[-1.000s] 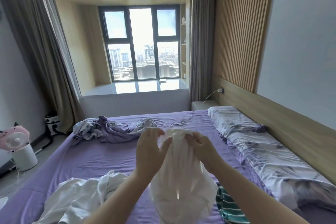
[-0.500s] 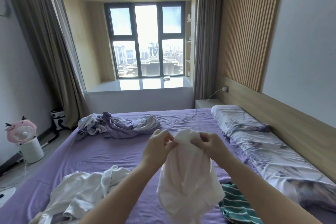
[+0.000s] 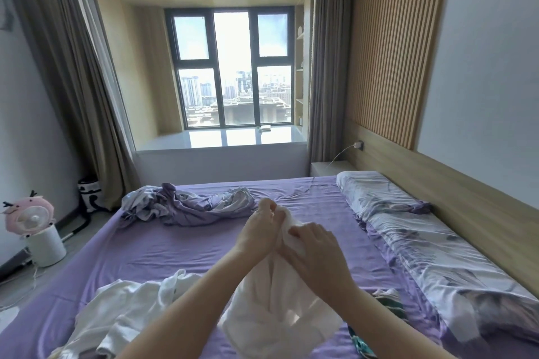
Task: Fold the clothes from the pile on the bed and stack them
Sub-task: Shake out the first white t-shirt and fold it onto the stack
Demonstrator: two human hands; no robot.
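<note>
Hands, left hand (image 3: 256,232) and right hand (image 3: 313,242), pinch white garment (image 3: 274,297) (hanging bunched) above bed (image 3: 180,245).

Both hands (image 3: 287,237) pinching a white garment (image 3: 274,297) above the purple bed (image 3: 163,251)

Location: a home bedroom in a high-rise. Indicators: a bed (image 3: 204,248) with purple sheet, a pillow (image 3: 376,192), floor-length curtains (image 3: 73,81), a bay window (image 3: 233,70) overlooking city towers, loose clothes (image 3: 122,315) on the mattress.
</note>
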